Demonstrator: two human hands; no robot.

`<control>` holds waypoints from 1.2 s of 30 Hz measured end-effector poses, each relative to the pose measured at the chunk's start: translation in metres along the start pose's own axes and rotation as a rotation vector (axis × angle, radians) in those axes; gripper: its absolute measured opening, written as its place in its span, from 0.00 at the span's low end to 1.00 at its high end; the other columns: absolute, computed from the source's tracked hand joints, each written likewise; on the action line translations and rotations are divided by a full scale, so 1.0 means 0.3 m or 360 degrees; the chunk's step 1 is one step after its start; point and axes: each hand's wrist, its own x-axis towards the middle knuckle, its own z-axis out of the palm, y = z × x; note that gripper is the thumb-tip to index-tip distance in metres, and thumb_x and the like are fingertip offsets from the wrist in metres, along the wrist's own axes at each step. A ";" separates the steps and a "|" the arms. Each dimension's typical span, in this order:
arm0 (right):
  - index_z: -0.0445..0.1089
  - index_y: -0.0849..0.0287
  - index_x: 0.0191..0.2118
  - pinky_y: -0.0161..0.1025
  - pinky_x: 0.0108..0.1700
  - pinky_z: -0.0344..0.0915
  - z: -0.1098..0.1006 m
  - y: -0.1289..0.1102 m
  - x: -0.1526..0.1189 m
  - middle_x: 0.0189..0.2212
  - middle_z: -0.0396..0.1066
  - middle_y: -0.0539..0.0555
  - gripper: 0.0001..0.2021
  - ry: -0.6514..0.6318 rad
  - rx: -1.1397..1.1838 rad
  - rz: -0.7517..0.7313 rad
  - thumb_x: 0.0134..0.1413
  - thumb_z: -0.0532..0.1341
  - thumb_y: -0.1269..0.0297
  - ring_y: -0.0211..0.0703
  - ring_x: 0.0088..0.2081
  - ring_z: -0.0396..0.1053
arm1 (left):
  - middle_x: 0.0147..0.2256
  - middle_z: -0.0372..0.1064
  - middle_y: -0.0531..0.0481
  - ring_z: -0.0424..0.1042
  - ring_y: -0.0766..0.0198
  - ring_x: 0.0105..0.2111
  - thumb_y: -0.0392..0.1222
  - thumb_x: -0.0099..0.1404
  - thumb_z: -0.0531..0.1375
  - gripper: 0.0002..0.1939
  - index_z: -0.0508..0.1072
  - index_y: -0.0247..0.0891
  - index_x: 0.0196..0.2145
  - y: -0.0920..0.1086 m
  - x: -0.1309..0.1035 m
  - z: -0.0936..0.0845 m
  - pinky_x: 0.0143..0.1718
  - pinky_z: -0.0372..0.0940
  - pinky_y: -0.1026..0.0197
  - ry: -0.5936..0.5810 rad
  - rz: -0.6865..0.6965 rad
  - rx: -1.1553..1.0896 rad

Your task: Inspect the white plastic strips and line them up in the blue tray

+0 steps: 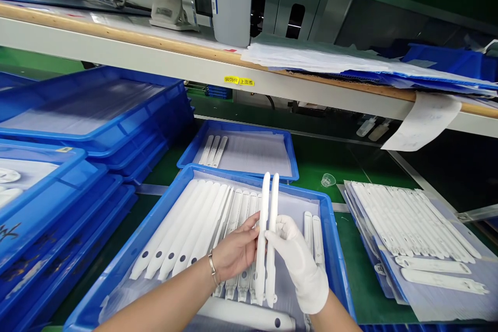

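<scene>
Two long white plastic covers stand side by side, nearly upright, above the big blue tray point(337, 249). My left hand point(243, 241), bare with a bracelet at the wrist, is closed around the left white plastic cover point(262, 238). In my right hand point(298, 254), which wears a white glove, the right white plastic cover point(271, 264) is pinched between thumb and fingers. Several white covers with a dark round spot point(182, 228) lie in a row in the tray. Slotted white strips point(237, 212) rest beside them, partly behind my hands. Another cover point(249, 314) lies crosswise at the front.
Behind stands a smaller blue tray point(252, 153) with three white strips. Stacked blue trays point(116, 119) fill the left. More white strips point(416, 223) lie on sheets at right, near a small transparent cup point(328, 180). A shelf point(187, 62) with a fan point(167, 5) crosses above.
</scene>
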 end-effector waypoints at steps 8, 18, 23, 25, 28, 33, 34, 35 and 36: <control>0.71 0.56 0.42 0.44 0.40 0.66 -0.047 -0.006 0.040 0.34 0.73 0.52 0.12 -0.0148 0.0195 0.0113 0.54 0.65 0.57 0.46 0.35 0.70 | 0.34 0.70 0.49 0.72 0.63 0.37 0.39 0.65 0.61 0.22 0.63 0.39 0.56 0.037 -0.005 0.003 0.38 0.70 0.60 0.0193 0.0012 0.0204; 0.70 0.57 0.45 0.44 0.41 0.67 -0.050 0.023 0.053 0.36 0.74 0.55 0.14 -0.0263 0.0499 0.0243 0.55 0.63 0.58 0.49 0.39 0.71 | 0.45 0.71 0.44 0.74 0.58 0.42 0.40 0.63 0.62 0.29 0.56 0.42 0.59 0.057 -0.007 0.009 0.36 0.70 0.59 0.0300 0.0036 0.0348; 0.70 0.57 0.45 0.44 0.42 0.67 -0.060 0.045 0.057 0.39 0.74 0.55 0.15 -0.0221 0.0511 0.0219 0.54 0.64 0.57 0.49 0.41 0.71 | 0.42 0.72 0.44 0.74 0.56 0.41 0.43 0.61 0.64 0.33 0.56 0.42 0.60 0.051 -0.008 0.008 0.37 0.70 0.56 0.0289 0.0016 0.0363; 0.70 0.57 0.45 0.44 0.43 0.67 -0.063 0.049 0.057 0.40 0.74 0.55 0.14 -0.0204 0.0508 0.0221 0.54 0.64 0.57 0.49 0.41 0.71 | 0.41 0.73 0.44 0.74 0.56 0.40 0.43 0.61 0.64 0.34 0.56 0.42 0.60 0.050 -0.009 0.008 0.37 0.70 0.56 0.0308 0.0015 0.0368; 0.70 0.57 0.45 0.44 0.44 0.67 -0.060 0.050 0.057 0.41 0.73 0.55 0.14 -0.0212 0.0534 0.0222 0.55 0.63 0.58 0.49 0.42 0.71 | 0.40 0.73 0.44 0.74 0.56 0.39 0.42 0.61 0.64 0.34 0.55 0.41 0.61 0.050 -0.009 0.011 0.36 0.70 0.56 0.0323 0.0026 0.0372; 0.69 0.56 0.47 0.46 0.45 0.67 -0.058 0.051 0.056 0.42 0.73 0.56 0.16 -0.0196 0.0472 0.0234 0.54 0.64 0.56 0.50 0.43 0.71 | 0.39 0.73 0.45 0.74 0.57 0.38 0.43 0.60 0.65 0.35 0.56 0.41 0.61 0.048 -0.009 0.018 0.36 0.70 0.56 0.0306 0.0059 0.0398; 0.69 0.56 0.48 0.46 0.45 0.67 -0.059 0.051 0.056 0.42 0.73 0.56 0.17 -0.0191 0.0459 0.0236 0.54 0.64 0.56 0.50 0.43 0.71 | 0.38 0.73 0.45 0.74 0.56 0.38 0.43 0.59 0.66 0.35 0.56 0.41 0.61 0.047 -0.009 0.018 0.36 0.70 0.56 0.0299 0.0069 0.0411; 0.69 0.56 0.48 0.47 0.46 0.66 -0.061 0.051 0.055 0.42 0.73 0.56 0.17 -0.0192 0.0452 0.0238 0.53 0.64 0.55 0.51 0.44 0.70 | 0.38 0.73 0.45 0.74 0.56 0.38 0.44 0.59 0.66 0.36 0.56 0.41 0.61 0.047 -0.009 0.017 0.36 0.69 0.56 0.0292 0.0082 0.0429; 0.69 0.56 0.48 0.47 0.46 0.66 -0.062 0.050 0.055 0.42 0.73 0.56 0.18 -0.0197 0.0452 0.0237 0.53 0.64 0.56 0.51 0.44 0.70 | 0.38 0.73 0.45 0.74 0.56 0.38 0.44 0.59 0.66 0.37 0.56 0.41 0.61 0.046 -0.009 0.016 0.36 0.69 0.56 0.0280 0.0095 0.0451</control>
